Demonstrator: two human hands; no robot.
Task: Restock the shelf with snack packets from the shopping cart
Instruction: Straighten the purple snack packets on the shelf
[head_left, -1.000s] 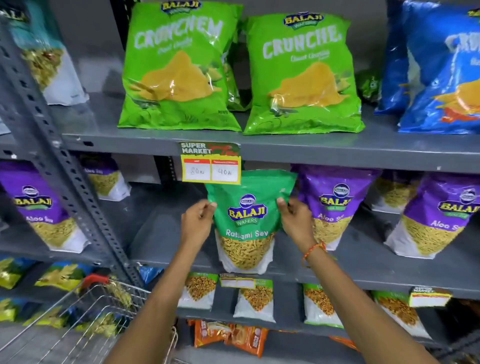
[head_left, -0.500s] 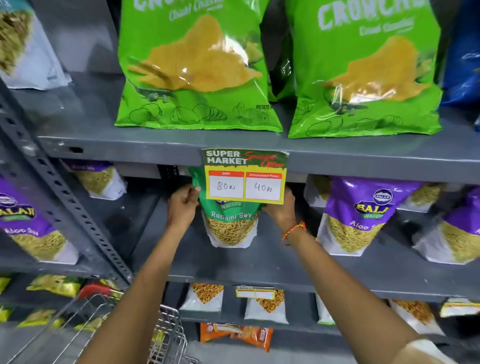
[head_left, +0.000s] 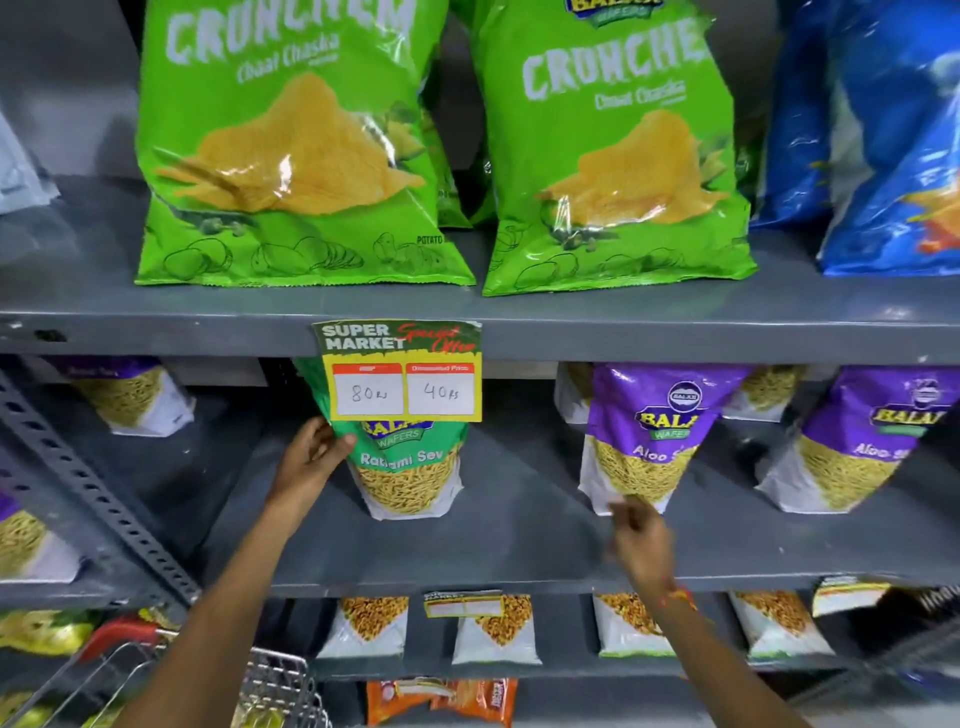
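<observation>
Right hand now off the green sev packet, fingers loose, blurred; left hand still gripping its edge on the grey shelf, price tag above.

The price tag covers the top of the green packet, hiding most of its brand logo. The right hand is motion-blurred; its finger posture cannot be read. The cart is cut off by the bottom edge. The blue bag runs off the right edge. The small lower label is illegible.
</observation>
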